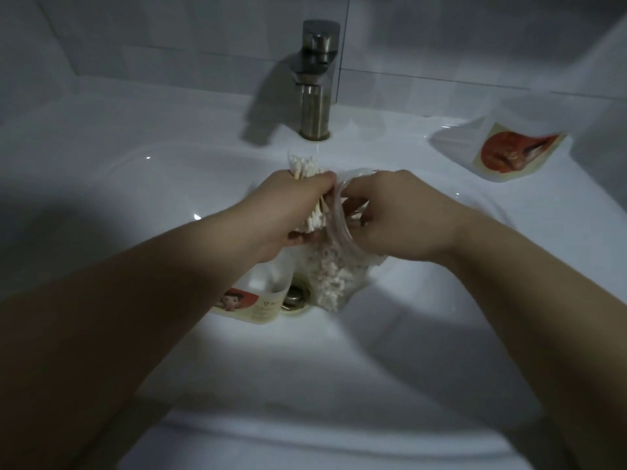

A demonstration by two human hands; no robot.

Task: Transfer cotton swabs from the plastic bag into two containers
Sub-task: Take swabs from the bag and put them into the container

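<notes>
Many swabs (304, 163), seemingly bunched, in left hand (288, 206)

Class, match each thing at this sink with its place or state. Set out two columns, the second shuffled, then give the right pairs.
1. bundle of wooden-stick cotton swabs
2. clear plastic bag of swabs
3. brushed-metal faucet
4. round metal drain

a. at the bottom of the white sink bowl
b. gripped in the left hand
c. upright behind the bowl
d. mouth held by the right hand

Pairs: 1-b, 2-d, 3-c, 4-a
</notes>
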